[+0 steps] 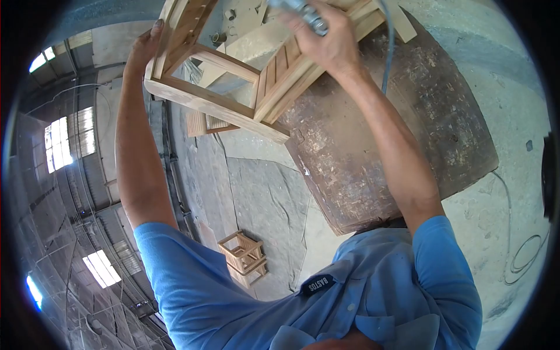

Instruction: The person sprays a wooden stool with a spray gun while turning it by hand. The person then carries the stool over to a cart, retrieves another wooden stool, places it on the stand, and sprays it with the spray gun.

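My left hand (143,49) is closed around the left edge of a light wooden frame (216,109) with slatted sides. The frame is tilted and partly cut off by the top of the view. In my right hand (335,44) is a grey-blue power tool (303,13) with a metal end, held over the frame's slatted right side. Motion smears the tool, so its exact kind and whether it touches the wood cannot be made out. A thin blue hose (389,55) hangs beside my right wrist; where it joins is out of view.
Below the frame lies a worn brown work surface (373,151). Small wooden frames (242,251) are stacked on the floor near a dark sheet (268,195). A slatted wooden piece (197,125) sits behind the frame. A looped hose or cable (525,256) lies at right.
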Demonstrator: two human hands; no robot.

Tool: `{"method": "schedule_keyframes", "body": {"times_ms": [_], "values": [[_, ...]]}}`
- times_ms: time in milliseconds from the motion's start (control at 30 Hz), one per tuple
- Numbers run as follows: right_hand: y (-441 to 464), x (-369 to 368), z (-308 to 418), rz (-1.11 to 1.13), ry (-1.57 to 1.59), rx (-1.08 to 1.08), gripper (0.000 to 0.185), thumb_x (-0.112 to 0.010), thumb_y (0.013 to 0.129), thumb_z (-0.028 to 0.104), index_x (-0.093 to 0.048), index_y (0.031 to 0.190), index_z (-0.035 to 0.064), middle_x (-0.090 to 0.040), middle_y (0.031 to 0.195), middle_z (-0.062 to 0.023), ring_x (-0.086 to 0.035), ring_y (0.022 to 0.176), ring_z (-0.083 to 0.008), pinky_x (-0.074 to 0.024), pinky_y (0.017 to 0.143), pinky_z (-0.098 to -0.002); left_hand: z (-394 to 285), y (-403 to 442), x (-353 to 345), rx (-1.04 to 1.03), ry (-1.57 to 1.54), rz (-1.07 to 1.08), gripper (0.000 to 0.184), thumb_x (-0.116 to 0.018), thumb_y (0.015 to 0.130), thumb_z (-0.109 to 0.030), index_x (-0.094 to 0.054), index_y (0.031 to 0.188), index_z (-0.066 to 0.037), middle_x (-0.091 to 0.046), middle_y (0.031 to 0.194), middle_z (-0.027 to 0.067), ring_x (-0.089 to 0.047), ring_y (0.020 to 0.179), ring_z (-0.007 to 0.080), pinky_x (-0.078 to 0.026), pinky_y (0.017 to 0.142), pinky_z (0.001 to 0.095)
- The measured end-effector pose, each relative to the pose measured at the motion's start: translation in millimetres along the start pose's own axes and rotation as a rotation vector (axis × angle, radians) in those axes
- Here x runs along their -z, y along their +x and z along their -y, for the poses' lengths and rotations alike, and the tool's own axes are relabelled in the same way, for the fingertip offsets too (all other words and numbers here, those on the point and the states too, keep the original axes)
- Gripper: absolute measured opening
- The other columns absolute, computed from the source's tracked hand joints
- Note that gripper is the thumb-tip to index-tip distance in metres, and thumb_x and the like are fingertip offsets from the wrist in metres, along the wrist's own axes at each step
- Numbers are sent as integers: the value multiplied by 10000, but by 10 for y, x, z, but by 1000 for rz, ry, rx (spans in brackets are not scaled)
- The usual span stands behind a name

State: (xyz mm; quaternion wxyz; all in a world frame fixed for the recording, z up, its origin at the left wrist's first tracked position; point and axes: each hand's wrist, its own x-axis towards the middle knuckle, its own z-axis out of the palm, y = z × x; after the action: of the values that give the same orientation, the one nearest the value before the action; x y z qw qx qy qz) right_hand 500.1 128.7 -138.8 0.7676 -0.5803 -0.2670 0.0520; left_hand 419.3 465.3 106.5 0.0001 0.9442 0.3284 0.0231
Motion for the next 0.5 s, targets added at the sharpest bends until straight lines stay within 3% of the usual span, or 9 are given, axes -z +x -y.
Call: {"method": "schedule_keyframes", "body": {"times_ms": [67, 167, 300, 433, 500], "values": [[-209, -80, -33, 108, 59, 46, 644, -615, 904, 610, -660, 1282, 91, -741, 928, -116, -562, 489, -74, -433, 426, -235, 96, 166, -81, 0, 91, -89, 715, -476, 966, -621, -684, 1175, 31, -707, 1035, 252, -668, 1049, 289, -488, 931, 370], [-706, 45, -52, 219, 97, -50, 609, -705, 876, 515, -668, 1261, 45, -750, 879, -114, -629, 544, -109, -481, 481, -268, 399, 479, -207, -8, 37, -159, 716, -482, 951, -629, -682, 1190, 16, -692, 1082, 282, -654, 1119, 363, -479, 955, 393], [-1376, 838, 246, 221, 160, -206, 518, -788, 828, 220, -642, 1270, -8, -748, 953, -160, -706, 724, -190, -548, 667, -311, 322, 531, -244, -22, 201, -190, 773, -401, 940, -692, -643, 1281, -43, -643, 1209, 293, -560, 1224, 452, -441, 1023, 451], [-2128, 1436, 229, 154, 72, -385, 459, -736, 857, 164, -639, 1268, -17, -738, 937, -125, -666, 792, -117, -519, 699, -275, 171, 339, -191, -23, 238, -164, 799, -366, 922, -741, -662, 1274, -87, -608, 1268, 284, -504, 1270, 476, -422, 1042, 484], [-2314, 1545, 319, 224, -5, -469, 461, -728, 867, 172, -633, 1277, -18, -723, 906, -97, -640, 773, -103, -513, 695, -269, 232, 210, -222, -126, 332, -249, 724, -481, 900, -710, -675, 1270, -118, -665, 1179, 234, -580, 1162, 447, -472, 966, 465]]}}
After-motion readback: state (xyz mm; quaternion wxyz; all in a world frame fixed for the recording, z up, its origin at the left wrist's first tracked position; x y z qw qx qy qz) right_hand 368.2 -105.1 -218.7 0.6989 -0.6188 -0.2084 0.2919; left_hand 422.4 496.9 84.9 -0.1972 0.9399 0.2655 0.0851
